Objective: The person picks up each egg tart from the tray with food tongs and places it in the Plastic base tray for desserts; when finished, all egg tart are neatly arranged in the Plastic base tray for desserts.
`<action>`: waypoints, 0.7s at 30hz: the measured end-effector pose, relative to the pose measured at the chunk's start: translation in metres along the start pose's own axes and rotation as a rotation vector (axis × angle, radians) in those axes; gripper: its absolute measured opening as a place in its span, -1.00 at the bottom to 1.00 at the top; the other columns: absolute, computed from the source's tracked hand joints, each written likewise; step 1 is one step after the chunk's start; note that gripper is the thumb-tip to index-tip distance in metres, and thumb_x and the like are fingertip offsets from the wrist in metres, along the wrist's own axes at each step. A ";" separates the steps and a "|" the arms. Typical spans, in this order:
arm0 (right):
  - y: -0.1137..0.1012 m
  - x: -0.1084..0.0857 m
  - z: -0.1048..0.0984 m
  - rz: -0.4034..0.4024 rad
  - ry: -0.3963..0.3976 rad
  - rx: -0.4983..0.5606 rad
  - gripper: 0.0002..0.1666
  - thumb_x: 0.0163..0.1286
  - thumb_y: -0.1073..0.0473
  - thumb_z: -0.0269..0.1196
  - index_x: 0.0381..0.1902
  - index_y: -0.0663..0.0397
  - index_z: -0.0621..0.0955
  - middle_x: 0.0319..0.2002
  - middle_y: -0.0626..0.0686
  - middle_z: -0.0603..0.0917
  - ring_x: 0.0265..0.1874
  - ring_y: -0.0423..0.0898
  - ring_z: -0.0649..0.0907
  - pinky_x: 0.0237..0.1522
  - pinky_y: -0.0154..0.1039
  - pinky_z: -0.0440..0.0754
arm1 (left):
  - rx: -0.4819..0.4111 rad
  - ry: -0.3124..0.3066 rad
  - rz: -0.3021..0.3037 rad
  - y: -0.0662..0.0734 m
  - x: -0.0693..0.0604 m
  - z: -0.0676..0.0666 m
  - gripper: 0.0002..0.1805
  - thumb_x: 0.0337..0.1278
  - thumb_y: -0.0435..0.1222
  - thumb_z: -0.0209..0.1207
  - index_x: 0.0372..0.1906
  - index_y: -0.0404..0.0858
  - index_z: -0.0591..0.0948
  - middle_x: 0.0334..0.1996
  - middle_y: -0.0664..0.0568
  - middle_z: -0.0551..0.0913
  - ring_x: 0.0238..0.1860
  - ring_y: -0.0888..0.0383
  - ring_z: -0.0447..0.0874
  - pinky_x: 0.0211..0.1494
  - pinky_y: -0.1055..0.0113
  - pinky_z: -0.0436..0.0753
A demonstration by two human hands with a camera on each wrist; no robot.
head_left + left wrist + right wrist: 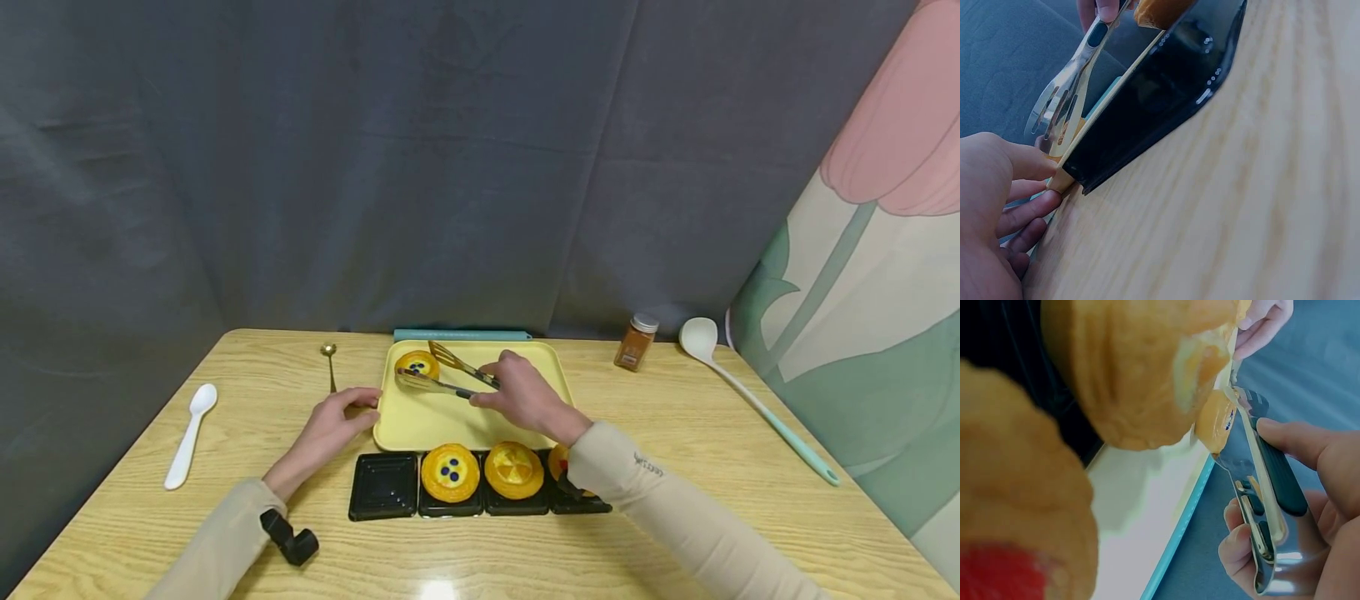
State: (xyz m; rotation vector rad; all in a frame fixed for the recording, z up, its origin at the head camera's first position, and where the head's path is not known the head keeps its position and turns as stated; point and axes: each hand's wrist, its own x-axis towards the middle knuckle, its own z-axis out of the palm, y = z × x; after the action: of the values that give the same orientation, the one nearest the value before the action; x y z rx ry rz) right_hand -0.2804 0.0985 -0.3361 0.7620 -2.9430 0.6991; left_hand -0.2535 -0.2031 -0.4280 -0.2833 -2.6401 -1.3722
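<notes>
My right hand [528, 398] grips metal food tongs [1279, 481] with dark handle pads. The tongs' two slotted ends stand apart, on either side of a blueberry egg tart [417, 362] at the back left of the yellow tray [450, 423]. Whether the ends touch the tart I cannot tell. My left hand [330, 429] pinches the tray's left rim between thumb and fingers, as the left wrist view shows. In front of the tray stands a row of black square holders. Two hold a blueberry tart [451, 473] and a yellow fruit tart [513, 471]; a red-topped tart [1022, 537] is partly behind my right sleeve.
The leftmost black holder [384, 487] bears no tart. To the left lie a white spoon [191, 435] and a small gold spoon [330, 364]. A spice jar [636, 343] and a long ladle [757, 400] are at the right. A teal roll [461, 335] lies behind the tray.
</notes>
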 end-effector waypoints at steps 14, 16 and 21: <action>0.000 -0.008 -0.005 -0.049 0.007 -0.018 -0.46 0.31 0.10 0.44 0.14 0.32 0.67 -0.18 0.18 0.62 -0.37 -0.06 0.50 -0.29 -0.19 0.50 | -0.016 0.002 0.006 0.001 -0.001 0.000 -0.60 0.28 -0.33 0.28 0.20 -0.31 0.63 -0.03 -0.03 0.69 0.08 -0.05 0.59 0.23 -0.05 0.45; 0.000 -0.010 -0.006 -0.051 0.010 -0.023 -0.47 0.31 0.10 0.44 0.14 0.32 0.67 -0.19 0.16 0.62 -0.37 -0.07 0.49 -0.30 -0.20 0.49 | -0.014 0.003 0.006 0.001 -0.001 0.000 -0.60 0.28 -0.34 0.28 0.20 -0.31 0.63 -0.03 -0.04 0.69 0.08 -0.05 0.59 0.24 -0.05 0.45; -0.002 -0.015 -0.011 -0.067 0.032 -0.032 -0.47 0.31 0.09 0.44 0.14 0.30 0.68 -0.26 0.11 0.59 -0.40 -0.07 0.46 -0.35 -0.22 0.46 | -0.010 -0.002 0.002 0.002 0.000 0.000 -0.59 0.28 -0.33 0.28 0.20 -0.31 0.63 -0.03 -0.04 0.69 0.08 -0.05 0.59 0.24 -0.05 0.44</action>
State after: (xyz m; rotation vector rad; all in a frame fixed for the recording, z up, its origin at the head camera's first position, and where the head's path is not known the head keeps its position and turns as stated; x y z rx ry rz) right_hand -0.2674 0.1086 -0.3279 0.8349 -2.8779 0.6515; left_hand -0.2533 -0.2026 -0.4265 -0.2889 -2.6338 -1.3857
